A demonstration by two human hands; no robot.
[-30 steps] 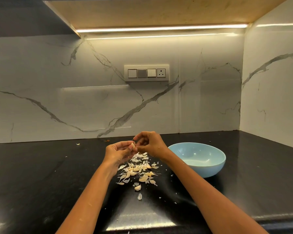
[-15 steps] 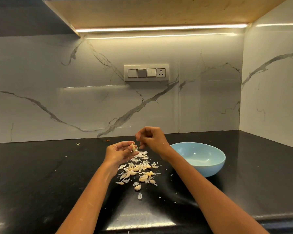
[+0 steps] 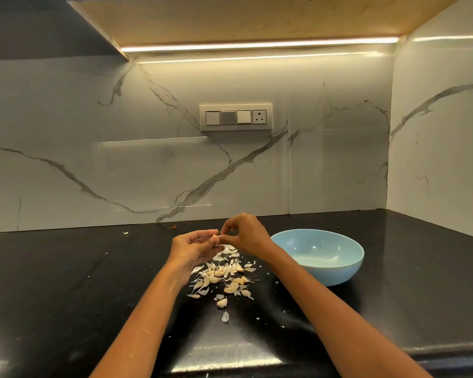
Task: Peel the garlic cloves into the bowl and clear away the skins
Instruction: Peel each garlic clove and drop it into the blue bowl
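Above the black counter [image 3: 66, 282], the left hand [image 3: 191, 248] holds a garlic clove [image 3: 215, 237] while the right hand [image 3: 246, 236] pinches it. Cloves and skins [image 3: 221, 276] lie scattered below them; a light blue bowl [image 3: 318, 256] sits just right.

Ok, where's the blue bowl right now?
In the head view the blue bowl sits on the black counter to the right, just beyond the right hand and right of the garlic pile.

glossy black stone counter [image 3: 66, 282], glossy pale-blue bowl [image 3: 347, 271], papery garlic skins [image 3: 224, 274].
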